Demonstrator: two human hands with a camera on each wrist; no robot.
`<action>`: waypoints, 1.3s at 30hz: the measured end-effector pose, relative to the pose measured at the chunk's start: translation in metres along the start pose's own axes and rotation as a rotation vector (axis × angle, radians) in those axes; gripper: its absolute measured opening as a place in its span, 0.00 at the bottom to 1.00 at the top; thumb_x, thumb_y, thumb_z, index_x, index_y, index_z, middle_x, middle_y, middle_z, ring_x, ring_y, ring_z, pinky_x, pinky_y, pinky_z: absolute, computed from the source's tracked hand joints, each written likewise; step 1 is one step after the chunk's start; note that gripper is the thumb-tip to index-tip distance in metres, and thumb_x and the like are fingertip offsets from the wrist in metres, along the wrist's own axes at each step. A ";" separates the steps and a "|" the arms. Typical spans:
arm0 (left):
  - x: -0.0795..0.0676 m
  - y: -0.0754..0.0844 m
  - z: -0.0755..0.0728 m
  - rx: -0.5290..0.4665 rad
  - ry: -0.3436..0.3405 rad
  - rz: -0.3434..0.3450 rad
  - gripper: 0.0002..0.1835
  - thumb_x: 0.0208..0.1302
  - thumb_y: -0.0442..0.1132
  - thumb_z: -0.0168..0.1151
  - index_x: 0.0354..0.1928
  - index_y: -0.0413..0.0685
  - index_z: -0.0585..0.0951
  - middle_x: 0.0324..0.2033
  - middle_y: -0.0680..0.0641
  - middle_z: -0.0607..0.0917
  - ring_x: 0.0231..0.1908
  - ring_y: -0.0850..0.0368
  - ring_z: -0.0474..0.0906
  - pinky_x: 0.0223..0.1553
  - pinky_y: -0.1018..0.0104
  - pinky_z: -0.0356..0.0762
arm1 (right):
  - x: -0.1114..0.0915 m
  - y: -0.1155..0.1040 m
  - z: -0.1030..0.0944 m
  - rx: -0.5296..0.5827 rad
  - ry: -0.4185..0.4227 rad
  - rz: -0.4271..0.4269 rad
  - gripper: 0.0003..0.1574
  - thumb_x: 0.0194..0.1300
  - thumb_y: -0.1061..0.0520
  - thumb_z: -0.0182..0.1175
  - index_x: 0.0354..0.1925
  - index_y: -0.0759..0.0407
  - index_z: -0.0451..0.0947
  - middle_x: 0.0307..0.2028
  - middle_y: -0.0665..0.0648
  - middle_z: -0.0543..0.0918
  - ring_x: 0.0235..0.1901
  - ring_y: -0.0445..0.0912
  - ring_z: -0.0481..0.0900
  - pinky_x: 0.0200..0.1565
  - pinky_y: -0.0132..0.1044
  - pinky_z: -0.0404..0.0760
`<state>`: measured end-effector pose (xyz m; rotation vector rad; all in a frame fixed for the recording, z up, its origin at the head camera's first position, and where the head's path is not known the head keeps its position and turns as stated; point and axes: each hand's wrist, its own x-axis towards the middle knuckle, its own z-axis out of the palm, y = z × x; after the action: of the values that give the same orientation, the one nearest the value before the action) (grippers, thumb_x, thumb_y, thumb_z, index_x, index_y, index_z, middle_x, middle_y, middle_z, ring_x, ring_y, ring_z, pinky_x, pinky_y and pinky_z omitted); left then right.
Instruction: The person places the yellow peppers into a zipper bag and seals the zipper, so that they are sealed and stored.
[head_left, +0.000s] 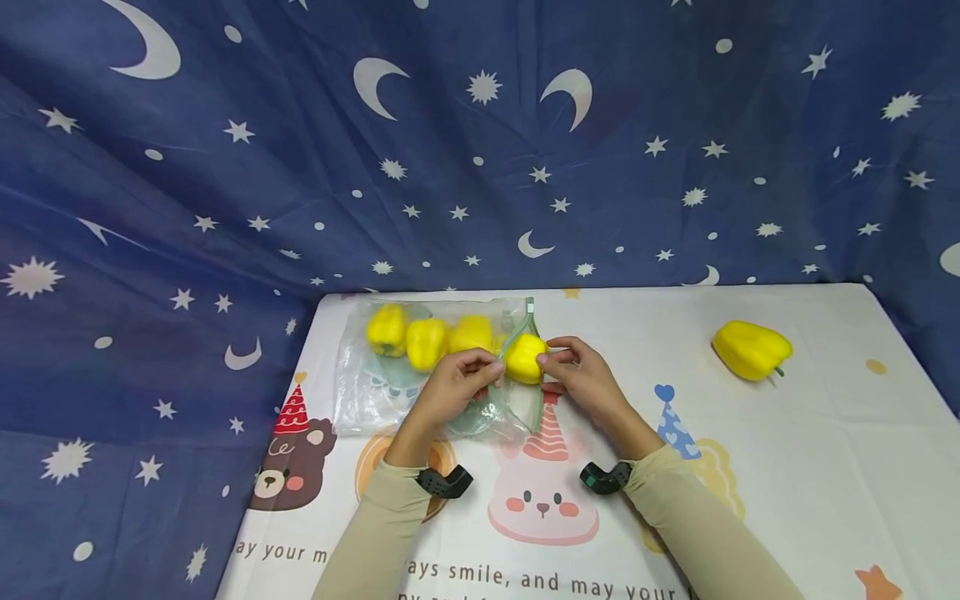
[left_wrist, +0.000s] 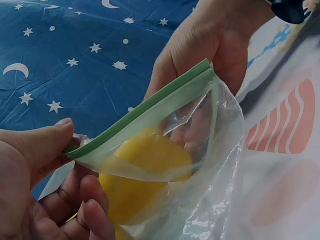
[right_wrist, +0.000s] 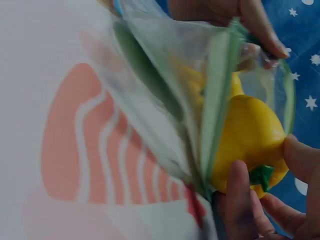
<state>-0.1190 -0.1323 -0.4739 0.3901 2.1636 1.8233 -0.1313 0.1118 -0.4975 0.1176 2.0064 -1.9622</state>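
A clear zip bag [head_left: 360,400] with a green seal lies flat on the table, several yellow bell peppers [head_left: 426,343] inside it. My left hand [head_left: 452,385] pinches one lip of the bag's mouth between thumb and fingers, lifting it. At that mouth, my right hand [head_left: 585,379] holds another yellow bell pepper [right_wrist: 252,135] by its stem end, thumb on one side and fingers on the other. This pepper sits partly within the opening, its green stem [right_wrist: 261,175] facing my right palm. Through the plastic in the left wrist view, the pepper [left_wrist: 150,155] looks blurred.
A single yellow bell pepper [head_left: 752,350] lies on the right part of the table, stem toward the right. The white tablecloth [head_left: 862,467] carries printed cartoon animals and lettering. A dark blue curtain [head_left: 480,167] with moons and stars hangs behind and at the left.
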 end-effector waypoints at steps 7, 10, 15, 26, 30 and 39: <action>0.000 -0.002 -0.001 0.006 -0.004 0.013 0.14 0.74 0.44 0.62 0.44 0.37 0.83 0.29 0.47 0.82 0.27 0.39 0.70 0.30 0.60 0.74 | 0.009 0.005 0.001 -0.070 -0.029 0.025 0.43 0.70 0.46 0.67 0.74 0.56 0.61 0.69 0.63 0.70 0.29 0.46 0.83 0.32 0.37 0.87; 0.000 -0.002 -0.001 -0.005 -0.005 0.011 0.13 0.74 0.43 0.62 0.43 0.37 0.83 0.29 0.46 0.82 0.28 0.35 0.69 0.30 0.60 0.74 | 0.013 0.004 0.000 -0.085 -0.123 0.043 0.45 0.72 0.44 0.64 0.78 0.51 0.57 0.73 0.61 0.68 0.25 0.47 0.80 0.31 0.37 0.87; 0.000 -0.005 -0.001 -0.012 0.000 0.017 0.10 0.74 0.41 0.62 0.41 0.39 0.84 0.29 0.45 0.82 0.26 0.42 0.70 0.29 0.61 0.74 | 0.018 0.004 0.001 -0.134 -0.190 0.041 0.44 0.70 0.40 0.64 0.75 0.54 0.62 0.64 0.64 0.75 0.27 0.48 0.82 0.31 0.37 0.86; 0.001 -0.006 0.001 -0.004 -0.022 0.004 0.10 0.75 0.41 0.61 0.43 0.41 0.85 0.29 0.48 0.83 0.25 0.57 0.72 0.30 0.61 0.75 | 0.021 -0.001 0.012 -0.366 0.009 -0.110 0.23 0.66 0.38 0.69 0.44 0.54 0.82 0.37 0.56 0.86 0.25 0.46 0.77 0.27 0.32 0.75; 0.001 -0.007 0.000 -0.008 -0.014 0.008 0.09 0.75 0.40 0.61 0.43 0.40 0.85 0.29 0.47 0.83 0.25 0.57 0.73 0.30 0.60 0.75 | 0.022 -0.001 0.013 -0.371 0.031 -0.111 0.24 0.65 0.35 0.68 0.42 0.54 0.82 0.35 0.56 0.86 0.23 0.45 0.76 0.25 0.31 0.73; 0.000 -0.011 0.000 -0.033 -0.013 -0.012 0.10 0.74 0.40 0.61 0.43 0.38 0.84 0.28 0.50 0.84 0.26 0.47 0.72 0.30 0.61 0.74 | 0.020 0.000 0.006 -0.327 -0.001 -0.062 0.25 0.68 0.39 0.66 0.50 0.57 0.82 0.39 0.59 0.86 0.29 0.47 0.81 0.29 0.33 0.78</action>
<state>-0.1195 -0.1340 -0.4850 0.3805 2.1198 1.8424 -0.1493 0.1022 -0.5036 -0.0234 2.3225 -1.6376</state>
